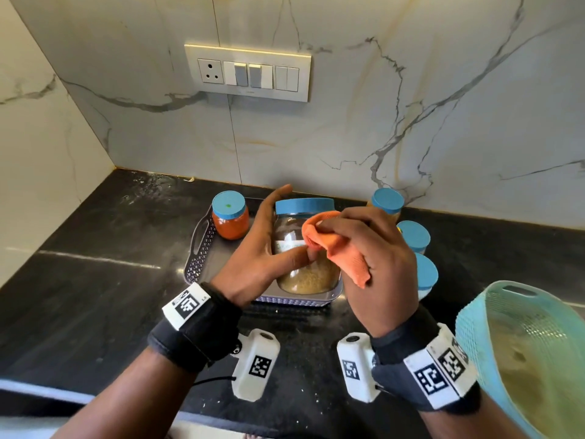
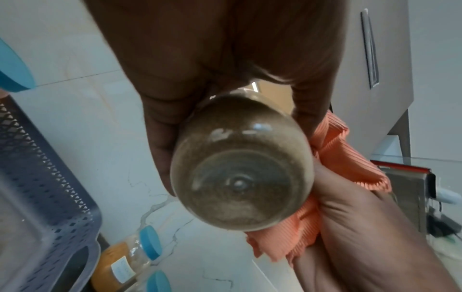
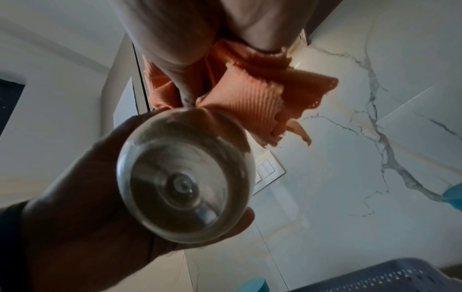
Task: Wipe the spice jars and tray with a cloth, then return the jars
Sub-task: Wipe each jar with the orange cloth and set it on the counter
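Clear glass spice jar (image 1: 304,248) with a blue screw lid and tan granular contents, held upright in the air between the two hands, above the near right corner of the grey perforated plastic tray (image 1: 202,248). The left hand (image 1: 262,251) grips the jar's left side, thumb across the front over a white label and fingers reaching round the back. The right hand (image 1: 373,264) holds a bunched orange ribbed cloth (image 1: 329,245) pressed to the jar's right shoulder; a loose fold hangs below the palm. The wrist views show the jar's round base (image 2: 242,177) from beneath, with the cloth (image 3: 250,98) against its side. Beyond the left hand, a small jar of red-orange contents (image 1: 230,217) with a blue lid stands in the tray's far left corner. Past the right hand, three more blue-lidded jars (image 1: 411,237) stand in a row on the black stone tabletop (image 1: 95,280), near the marble wall. A pale blue mesh basket (image 1: 522,353) lies just beside the right wrist.
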The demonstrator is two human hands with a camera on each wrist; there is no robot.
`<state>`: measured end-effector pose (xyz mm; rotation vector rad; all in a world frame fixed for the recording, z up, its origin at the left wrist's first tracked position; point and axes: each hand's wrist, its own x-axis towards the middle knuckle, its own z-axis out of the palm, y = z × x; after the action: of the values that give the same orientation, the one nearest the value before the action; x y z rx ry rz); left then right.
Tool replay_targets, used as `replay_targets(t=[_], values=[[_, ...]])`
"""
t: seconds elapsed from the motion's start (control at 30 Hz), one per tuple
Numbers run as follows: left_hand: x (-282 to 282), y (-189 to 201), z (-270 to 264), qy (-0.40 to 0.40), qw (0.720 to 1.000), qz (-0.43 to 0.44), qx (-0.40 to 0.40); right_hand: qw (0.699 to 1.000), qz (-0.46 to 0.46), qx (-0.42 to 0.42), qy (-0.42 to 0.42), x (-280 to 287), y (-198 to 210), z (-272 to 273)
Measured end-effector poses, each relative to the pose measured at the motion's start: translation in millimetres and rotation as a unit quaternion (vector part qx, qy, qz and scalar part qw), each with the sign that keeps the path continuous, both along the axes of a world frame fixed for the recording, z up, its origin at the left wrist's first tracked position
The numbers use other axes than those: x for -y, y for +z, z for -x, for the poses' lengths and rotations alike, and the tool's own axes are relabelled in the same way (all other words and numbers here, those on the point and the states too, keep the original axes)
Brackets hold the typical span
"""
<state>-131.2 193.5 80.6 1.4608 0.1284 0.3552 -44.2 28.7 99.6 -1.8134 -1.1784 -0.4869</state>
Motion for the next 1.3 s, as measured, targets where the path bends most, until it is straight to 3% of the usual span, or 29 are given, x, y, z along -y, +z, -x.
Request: replay_targets(t=[0.2,0.3,0.4,0.53,0.77,0.9,1.07,1.23,1.3], values=[[-9,-5,-3,0.085,0.994,0.049,0.046,0.996,0.056,0.016,0.065,14,-25,20],[-10,-6,0,0.065,0.997,0.019,0.032,0.995,0.055,0.018,0.084,15,-28,16],[-6,-5,0,0.030,0.999,0.015,0.032,0.998,0.001,-0.025,0.050,0,-10,-7],[-7,-2,-5,0.040,0.996,0.055,0.050,0.998,-0.028,-0.051,0.033,-6,2,-17],[-12,-3,-3,0.026,0.988,0.142,0.061,0.994,-0.021,-0.049,0.092,13,-24,13],[-7,3,-3,-0.018,0.991,0.130,0.008,0.997,-0.014,-0.010,0.075,10,-7,-7],[-8,0,-3,0.001,0.995,0.096,-0.017,0.995,0.035,0.036,0.083,14,-10,-5],[-3,-3,-1,0.006,0.994,0.111,-0.015,0.996,-0.026,-0.061,0.058,-3,7,-23],[-4,-6,-4,0.024,0.992,0.120,0.001,0.997,-0.016,-0.051,0.059,-3,8,-21]])
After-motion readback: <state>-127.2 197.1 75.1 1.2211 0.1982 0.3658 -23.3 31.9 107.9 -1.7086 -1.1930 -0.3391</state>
